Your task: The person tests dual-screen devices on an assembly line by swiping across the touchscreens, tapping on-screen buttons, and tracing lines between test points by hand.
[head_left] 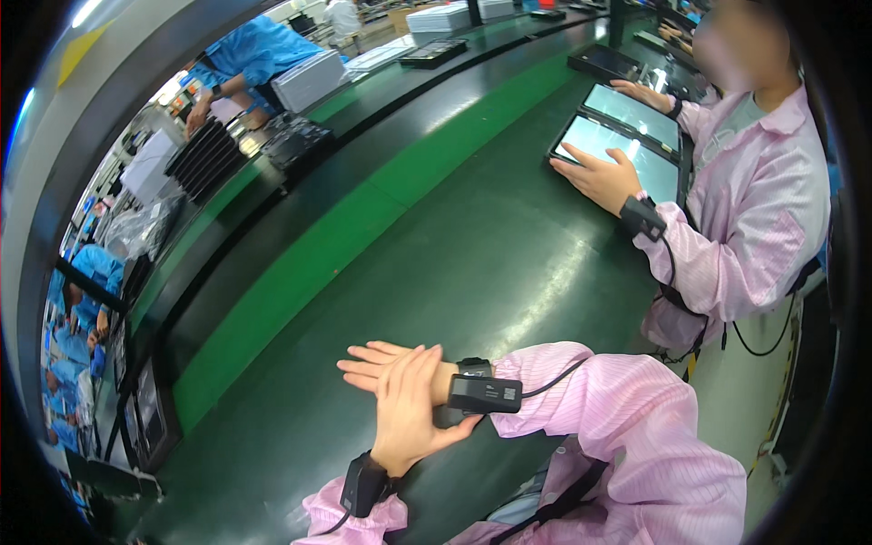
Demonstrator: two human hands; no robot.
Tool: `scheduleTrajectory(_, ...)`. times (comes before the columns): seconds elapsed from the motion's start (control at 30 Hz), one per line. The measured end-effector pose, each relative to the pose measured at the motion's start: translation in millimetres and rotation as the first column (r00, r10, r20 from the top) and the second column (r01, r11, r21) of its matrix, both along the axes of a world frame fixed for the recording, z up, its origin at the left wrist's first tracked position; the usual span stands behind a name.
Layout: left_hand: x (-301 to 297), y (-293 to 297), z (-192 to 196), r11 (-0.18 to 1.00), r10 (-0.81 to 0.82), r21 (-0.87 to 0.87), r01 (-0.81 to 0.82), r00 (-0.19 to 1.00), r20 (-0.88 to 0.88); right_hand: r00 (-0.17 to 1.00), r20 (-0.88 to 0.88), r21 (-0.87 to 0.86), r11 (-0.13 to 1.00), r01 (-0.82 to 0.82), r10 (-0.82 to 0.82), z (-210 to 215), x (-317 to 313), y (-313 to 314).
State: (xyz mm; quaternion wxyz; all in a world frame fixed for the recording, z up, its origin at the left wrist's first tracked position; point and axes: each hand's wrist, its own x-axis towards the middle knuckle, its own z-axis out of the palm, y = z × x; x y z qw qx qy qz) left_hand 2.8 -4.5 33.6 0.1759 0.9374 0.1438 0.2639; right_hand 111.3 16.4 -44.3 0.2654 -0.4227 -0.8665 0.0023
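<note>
My left hand (pixel 408 416) lies across the back of my right hand (pixel 371 363), above the green work surface (pixel 481 272). The left fingers are stretched out and its thumb stands apart, toward the right wrist. Beneath it, my right hand points left with its fingers straight; its palm is hidden. Neither hand holds an object. A black box-shaped device (pixel 486 394) with a cable is strapped on my right wrist, and a similar black device (pixel 364 486) sits on my left wrist. Both arms wear pink striped sleeves.
At the right, a co-worker in pink touches a hinged device with two lit screens (pixel 627 136). A raised black rail (pixel 263 218) curves along the far side. Beyond it are a stack of black panels (pixel 207 159), white boxes (pixel 311 80) and people in blue.
</note>
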Motion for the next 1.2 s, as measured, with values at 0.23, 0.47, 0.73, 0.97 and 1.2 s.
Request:
scheduleTrajectory(0.23, -13, -12, -2, 0.953, -0.239, 0.187, 0.236, 0.971, -0.007, 0.873, 0.200, 0.099, 0.896, 0.433, -0.444, 4, -47, -50)
scheduleTrajectory(0.47, -53, -43, -14, 0.943, -0.195, 0.256, 0.212, 0.977, -0.088, 0.571, 0.550, 0.395, 0.792, 0.465, -0.609, -24, -95, -70)
scheduleTrajectory(0.73, -63, -46, -15, 0.979, -0.132, 0.154, 0.135, 0.991, -0.029, 0.799, 0.300, 0.138, 0.853, 0.503, -0.520, -16, -105, -69)
scheduleTrajectory(0.97, -61, -42, -25, 0.962, -0.156, 0.212, 0.173, 0.983, -0.095, 0.807, 0.468, 0.125, 0.931, 0.344, -0.360, 11, -85, -65)
scheduleTrajectory(1.2, -59, -41, -37, 0.980, 0.063, 0.184, -0.077, 0.995, 0.078, 0.135, -0.868, -0.472, 0.712, -0.520, -0.478, 41, -29, -29)
